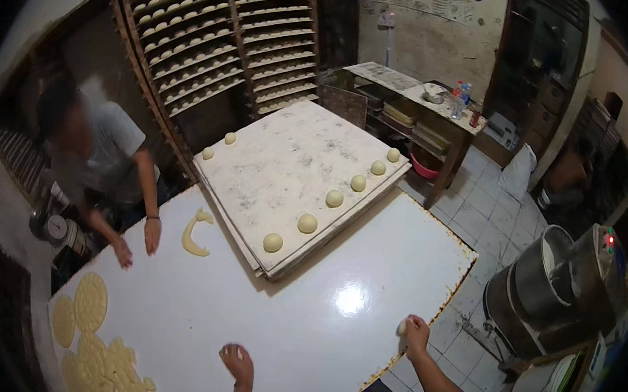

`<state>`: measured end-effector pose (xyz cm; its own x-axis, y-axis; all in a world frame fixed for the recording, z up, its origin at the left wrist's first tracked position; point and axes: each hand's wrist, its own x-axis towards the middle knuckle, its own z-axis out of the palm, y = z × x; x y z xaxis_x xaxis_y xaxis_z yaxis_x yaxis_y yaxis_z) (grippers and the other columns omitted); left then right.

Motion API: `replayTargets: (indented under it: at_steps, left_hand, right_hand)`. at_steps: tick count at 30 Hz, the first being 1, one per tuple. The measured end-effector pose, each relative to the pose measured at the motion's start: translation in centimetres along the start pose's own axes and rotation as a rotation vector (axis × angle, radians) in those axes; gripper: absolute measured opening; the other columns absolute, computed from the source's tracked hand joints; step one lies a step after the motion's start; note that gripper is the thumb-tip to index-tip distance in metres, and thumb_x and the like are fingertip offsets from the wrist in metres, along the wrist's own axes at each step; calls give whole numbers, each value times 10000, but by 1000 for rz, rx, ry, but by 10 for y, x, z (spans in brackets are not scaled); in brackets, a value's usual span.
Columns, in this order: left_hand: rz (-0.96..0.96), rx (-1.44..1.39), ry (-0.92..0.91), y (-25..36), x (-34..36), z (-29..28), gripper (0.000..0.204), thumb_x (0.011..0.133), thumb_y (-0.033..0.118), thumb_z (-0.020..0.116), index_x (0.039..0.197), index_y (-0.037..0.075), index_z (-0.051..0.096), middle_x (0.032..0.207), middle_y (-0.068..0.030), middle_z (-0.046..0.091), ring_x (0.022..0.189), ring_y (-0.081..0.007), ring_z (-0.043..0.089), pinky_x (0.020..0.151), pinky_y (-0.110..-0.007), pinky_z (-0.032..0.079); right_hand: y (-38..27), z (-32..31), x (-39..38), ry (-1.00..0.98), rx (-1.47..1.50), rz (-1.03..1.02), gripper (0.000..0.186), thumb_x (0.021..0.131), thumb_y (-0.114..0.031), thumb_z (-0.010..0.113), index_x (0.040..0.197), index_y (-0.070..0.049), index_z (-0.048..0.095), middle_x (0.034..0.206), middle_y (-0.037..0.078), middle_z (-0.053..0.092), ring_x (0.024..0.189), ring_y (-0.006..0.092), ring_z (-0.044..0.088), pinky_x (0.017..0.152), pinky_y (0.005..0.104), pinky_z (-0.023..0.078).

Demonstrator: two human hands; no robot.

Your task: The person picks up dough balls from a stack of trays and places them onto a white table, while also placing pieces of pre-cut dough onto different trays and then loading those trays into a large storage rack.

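My right hand (415, 337) is closed around a small pale dough ball (402, 327) at the right edge of the white table (283, 321). Nearer the front middle, my left hand (238, 362) rests on the tabletop with its fingers curled in; whatever they hold, if anything, is hidden. Ahead of both hands lies a stack of floured boards (294, 165). Several round dough balls (307, 223) sit along its right edge, and two more (219, 146) at its far left.
Flattened, scored dough sheets (99, 359) and a curved dough strip (193, 237) lie on the table's left part. A co-worker (105, 159) leans in there. Behind stand a tall rack (240, 60) of dough pieces and a side table (401, 89). A metal mixer (555, 286) stands right.
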<state>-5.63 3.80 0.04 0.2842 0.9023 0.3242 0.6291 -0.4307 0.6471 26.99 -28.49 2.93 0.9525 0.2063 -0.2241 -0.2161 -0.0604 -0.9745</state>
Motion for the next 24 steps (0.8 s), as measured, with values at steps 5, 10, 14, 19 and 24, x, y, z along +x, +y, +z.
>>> replayTargets:
  at_steps: [5, 10, 14, 19, 24]
  left_hand:
    - [59, 34, -153, 43, -42, 8, 67, 773, 47, 615, 759, 1, 568, 861, -145, 574, 888, -334, 507, 832, -409, 414]
    - [-269, 159, 128, 24, 12, -5, 37, 783, 6, 596, 816, 0, 581, 929, -158, 564, 930, -332, 484, 837, -421, 392]
    - [-180, 101, 185, 73, -19, 23, 162, 797, 22, 623, 944, -9, 562, 993, -149, 556, 965, -302, 502, 873, -409, 421]
    - [-733, -787, 636, 77, -20, 18, 320, 883, 106, 577, 1154, -17, 460, 1078, -120, 531, 1028, -222, 516, 896, -361, 461]
    - [-509, -876, 167, 205, 177, 22, 245, 900, 57, 559, 1134, -11, 528, 1058, -87, 566, 972, -195, 568, 875, -290, 468]
  right_hand:
    - [-113, 64, 52, -191, 658, 414, 286, 945, -130, 431, 1131, 68, 520, 996, 137, 555, 914, 245, 589, 838, 351, 524]
    - [-225, 176, 123, -787, 98, -78, 408, 895, -97, 546, 1264, 62, 473, 1141, 123, 572, 1035, 191, 572, 871, 304, 479]
    - [-276, 282, 158, -853, -237, -606, 451, 802, -111, 679, 1218, -8, 541, 1124, 118, 600, 1021, 202, 584, 846, 305, 484]
    - [-245, 360, 197, -887, -717, -1063, 443, 767, -211, 700, 1157, -41, 574, 1131, 177, 558, 1051, 349, 526, 887, 406, 444]
    - [-254, 317, 189, -711, -611, -1018, 561, 791, -237, 692, 1280, -48, 495, 1389, 203, 391, 1246, 383, 396, 1024, 442, 347]
